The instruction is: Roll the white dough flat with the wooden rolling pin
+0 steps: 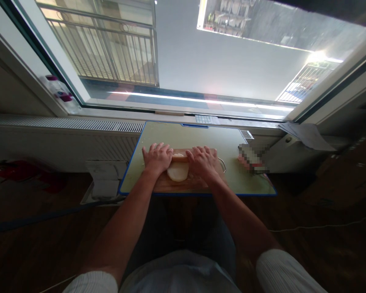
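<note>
A wooden rolling pin [179,158] lies crosswise over a flat, pale piece of dough [177,172]. Its left end is under my left hand [158,156], and its right end is under my right hand [203,158]. Both hands are closed over the pin from above, palms down, and cover its ends. The near part of the dough shows below the pin as a rounded sheet. Under it is a brown wooden cutting board [195,185] with a metal handle [222,164] at its right side.
The cutting board rests on a pale green tabletop [167,132] with a blue edge. A blurred-out item [252,159] lies at its right. Behind are a radiator [110,127] and a large window. A plastic bottle [59,91] stands on the left sill; papers [306,135] lie at right.
</note>
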A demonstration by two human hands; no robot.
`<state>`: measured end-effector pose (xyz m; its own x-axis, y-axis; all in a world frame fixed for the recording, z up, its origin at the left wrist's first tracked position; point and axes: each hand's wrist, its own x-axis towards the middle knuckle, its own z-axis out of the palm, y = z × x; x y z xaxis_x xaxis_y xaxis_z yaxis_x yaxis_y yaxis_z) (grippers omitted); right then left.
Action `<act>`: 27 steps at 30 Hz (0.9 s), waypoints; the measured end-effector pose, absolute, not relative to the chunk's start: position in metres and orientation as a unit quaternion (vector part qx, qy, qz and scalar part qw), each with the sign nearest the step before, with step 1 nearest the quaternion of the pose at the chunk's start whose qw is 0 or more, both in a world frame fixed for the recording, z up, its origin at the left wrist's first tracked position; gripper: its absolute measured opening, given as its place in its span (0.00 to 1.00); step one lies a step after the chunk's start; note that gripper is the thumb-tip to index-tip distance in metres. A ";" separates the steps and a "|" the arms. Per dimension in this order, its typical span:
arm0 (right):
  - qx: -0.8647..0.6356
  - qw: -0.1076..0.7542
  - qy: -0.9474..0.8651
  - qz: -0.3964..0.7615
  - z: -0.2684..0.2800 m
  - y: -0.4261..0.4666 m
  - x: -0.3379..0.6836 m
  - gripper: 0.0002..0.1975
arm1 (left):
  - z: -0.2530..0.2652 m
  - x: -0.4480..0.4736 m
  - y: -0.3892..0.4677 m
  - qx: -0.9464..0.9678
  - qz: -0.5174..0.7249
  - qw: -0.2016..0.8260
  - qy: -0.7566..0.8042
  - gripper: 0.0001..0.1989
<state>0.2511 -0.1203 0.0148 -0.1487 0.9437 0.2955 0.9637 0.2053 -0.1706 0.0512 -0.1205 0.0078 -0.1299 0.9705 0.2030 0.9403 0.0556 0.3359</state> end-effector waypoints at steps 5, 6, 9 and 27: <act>-0.628 0.143 -0.765 -0.019 0.029 -0.118 0.249 0.25 | 0.011 0.049 -0.109 0.658 0.183 0.044 0.729 0.24; -0.630 0.142 -0.763 -0.017 0.030 -0.117 0.248 0.25 | 0.012 0.049 -0.108 0.659 0.179 0.043 0.729 0.23; -0.637 0.144 -0.758 -0.012 0.031 -0.114 0.247 0.25 | 0.014 0.049 -0.105 0.660 0.168 0.044 0.730 0.23; -0.628 0.203 -0.751 -0.009 -0.007 -0.153 0.257 0.29 | 0.009 0.048 -0.158 0.684 0.227 0.014 0.693 0.25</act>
<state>0.2571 -0.1530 -0.0069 -0.1290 0.9398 0.3164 0.9469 0.2114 -0.2421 0.0485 -0.1578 0.0087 -0.0646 0.9544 0.2913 0.9417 -0.0382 0.3342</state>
